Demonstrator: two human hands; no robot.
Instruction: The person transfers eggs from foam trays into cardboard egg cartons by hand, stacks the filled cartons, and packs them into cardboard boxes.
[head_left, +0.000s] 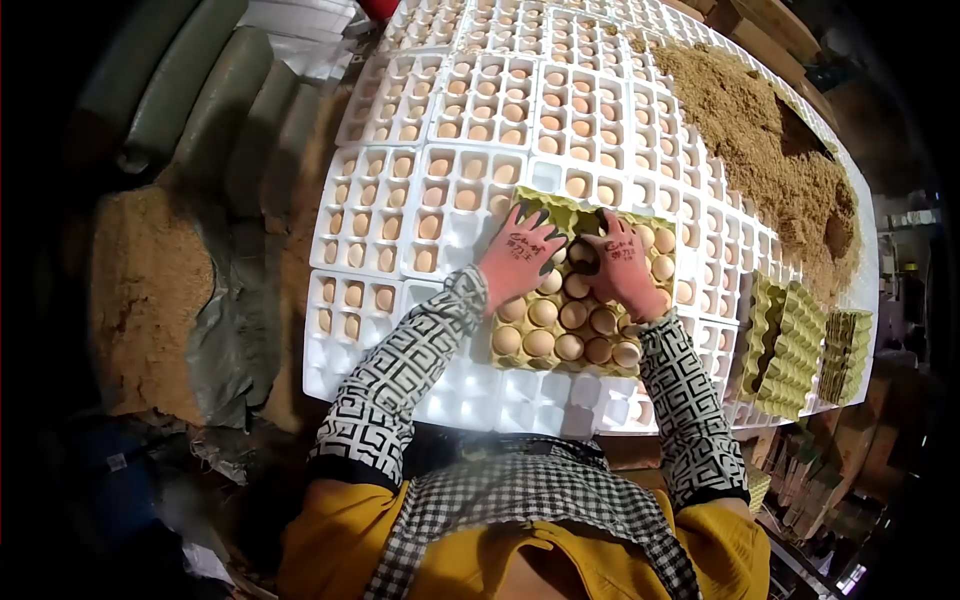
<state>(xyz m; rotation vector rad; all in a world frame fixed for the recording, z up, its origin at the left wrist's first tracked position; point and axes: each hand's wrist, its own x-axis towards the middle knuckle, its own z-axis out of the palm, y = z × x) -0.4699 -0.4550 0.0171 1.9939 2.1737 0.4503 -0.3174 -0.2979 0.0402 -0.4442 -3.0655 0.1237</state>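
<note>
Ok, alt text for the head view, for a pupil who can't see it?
A person's pink-gloved left hand and right hand reach over a yellow-green tray of eggs, above white trays, many holding eggs. Loose brown material is heaped at upper right.

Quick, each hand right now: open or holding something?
Left hand: fingers bent over the egg tray; grip unclear.
Right hand: fingers bent over eggs there; grip unclear.

It's an egg-packing workshop; foam trays [462,397], eggs [390,228] and sacks [222,100] show it.
</note>
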